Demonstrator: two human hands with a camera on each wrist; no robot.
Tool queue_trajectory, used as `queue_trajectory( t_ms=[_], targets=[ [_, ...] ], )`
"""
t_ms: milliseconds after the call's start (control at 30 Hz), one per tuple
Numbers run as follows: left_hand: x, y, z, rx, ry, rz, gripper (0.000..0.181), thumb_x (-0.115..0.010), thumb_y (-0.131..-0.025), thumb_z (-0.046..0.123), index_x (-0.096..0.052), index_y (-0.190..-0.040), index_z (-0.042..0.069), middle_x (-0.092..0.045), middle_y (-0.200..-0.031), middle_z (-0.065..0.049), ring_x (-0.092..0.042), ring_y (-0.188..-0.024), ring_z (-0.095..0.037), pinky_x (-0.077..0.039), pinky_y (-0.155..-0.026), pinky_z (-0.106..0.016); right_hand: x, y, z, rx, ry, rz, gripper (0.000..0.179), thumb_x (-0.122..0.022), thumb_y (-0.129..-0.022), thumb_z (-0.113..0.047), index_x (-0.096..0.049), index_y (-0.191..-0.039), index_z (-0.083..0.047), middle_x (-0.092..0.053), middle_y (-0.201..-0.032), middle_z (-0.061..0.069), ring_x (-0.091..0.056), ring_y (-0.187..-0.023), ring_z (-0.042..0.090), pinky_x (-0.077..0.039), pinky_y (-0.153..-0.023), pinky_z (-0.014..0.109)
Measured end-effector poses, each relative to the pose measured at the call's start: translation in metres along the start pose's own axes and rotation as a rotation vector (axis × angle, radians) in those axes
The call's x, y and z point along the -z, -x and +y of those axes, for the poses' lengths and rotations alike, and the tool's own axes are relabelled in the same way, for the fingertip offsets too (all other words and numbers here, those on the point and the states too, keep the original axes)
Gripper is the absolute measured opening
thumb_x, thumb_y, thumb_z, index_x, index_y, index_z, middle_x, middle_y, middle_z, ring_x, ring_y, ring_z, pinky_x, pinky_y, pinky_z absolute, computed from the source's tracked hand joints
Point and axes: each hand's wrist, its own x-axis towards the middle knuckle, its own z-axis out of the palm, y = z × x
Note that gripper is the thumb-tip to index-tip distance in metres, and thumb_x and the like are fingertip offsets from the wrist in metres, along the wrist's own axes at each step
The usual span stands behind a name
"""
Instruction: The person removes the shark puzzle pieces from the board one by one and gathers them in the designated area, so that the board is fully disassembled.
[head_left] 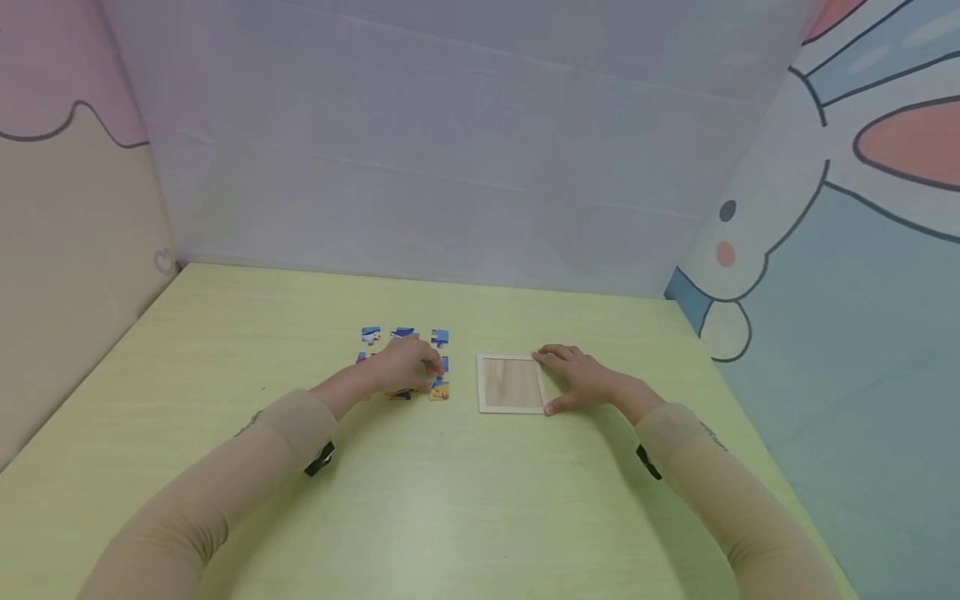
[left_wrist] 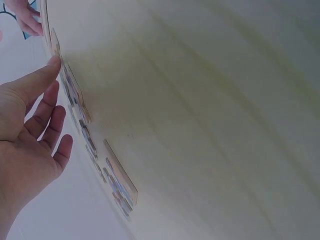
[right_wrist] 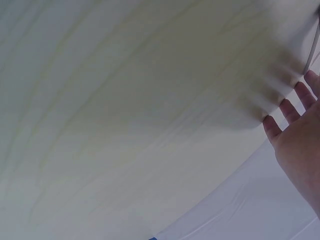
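Jigsaw puzzle pieces (head_left: 439, 391) lie in spaced rows left of the table's middle. My left hand (head_left: 401, 364) is over them and hides several. Its thumb and index finger reach the right-hand column. Seen from the left wrist, the left hand's (left_wrist: 37, 120) thumb tip meets the edge of a piece and the other fingers are loosely bent; no piece shows lifted. A square wooden puzzle tray (head_left: 512, 410) with a pale rim lies to the right. My right hand (head_left: 581, 379) rests at its right edge, fingers and thumb spread, touching the rim.
The pale yellow-green table (head_left: 480, 500) reaches back to a plain cloth wall (head_left: 420, 167). A printed curtain with a rabbit (head_left: 750, 225) hangs at the right. In the right wrist view, the right hand's (right_wrist: 300, 130) fingertips touch the table surface.
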Motion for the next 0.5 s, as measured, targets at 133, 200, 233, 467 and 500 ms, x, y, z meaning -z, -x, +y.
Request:
queue_trajectory(
  t_ms=[133,200,233,467,500],
  targets=[
    [0.005,0.002,-0.001,0.006,-0.008,0.016,0.026,-0.08,-0.075,0.015,-0.071,-0.099,0.018,-0.064,-0.09,0.009,-0.051,-0.092,-0.014,-0.04,-0.089,-0.039,0.0,-0.001,0.0,0.002,0.004,-0.003,0.097,-0.07,-0.077,-0.053,-0.024,-0.149,-0.007,-0.024,-0.151,0.018,-0.025,-0.135,0.043,-0.027,-0.103,0.062],
    [0.011,0.005,0.0,0.011,-0.006,0.032,0.025,-0.078,-0.077,0.016,-0.071,-0.101,0.018,-0.064,-0.091,0.007,-0.049,-0.094,-0.016,-0.034,-0.094,-0.046,0.0,-0.003,0.001,-0.001,0.0,-0.007,0.097,-0.071,-0.077,-0.053,-0.024,-0.149,-0.008,-0.024,-0.152,0.018,-0.024,-0.136,0.043,-0.027,-0.103,0.061],
    [0.015,0.007,0.0,0.008,-0.016,0.043,0.024,-0.077,-0.079,0.017,-0.07,-0.102,0.018,-0.064,-0.091,0.007,-0.048,-0.095,-0.017,-0.031,-0.095,-0.048,0.0,-0.003,0.001,-0.003,0.003,-0.009,0.097,-0.07,-0.077,-0.054,-0.024,-0.149,-0.007,-0.024,-0.152,0.018,-0.025,-0.135,0.043,-0.027,-0.103,0.061],
    [0.049,0.026,0.002,-0.035,-0.078,0.157,0.023,-0.07,-0.085,0.021,-0.07,-0.107,0.012,-0.066,-0.095,0.001,-0.05,-0.1,-0.027,-0.031,-0.089,-0.051,0.004,-0.006,0.006,-0.011,-0.045,-0.023,0.101,-0.072,-0.075,-0.054,-0.025,-0.148,-0.004,-0.025,-0.151,0.021,-0.024,-0.136,0.043,-0.024,-0.105,0.061],
    [0.052,0.029,0.002,-0.034,-0.087,0.181,0.023,-0.07,-0.086,0.022,-0.07,-0.107,0.012,-0.066,-0.094,0.001,-0.05,-0.099,-0.027,-0.032,-0.087,-0.051,0.005,-0.007,0.007,-0.011,-0.054,-0.023,0.101,-0.072,-0.075,-0.054,-0.024,-0.148,-0.002,-0.025,-0.151,0.021,-0.023,-0.136,0.043,-0.023,-0.106,0.06]
  ],
)
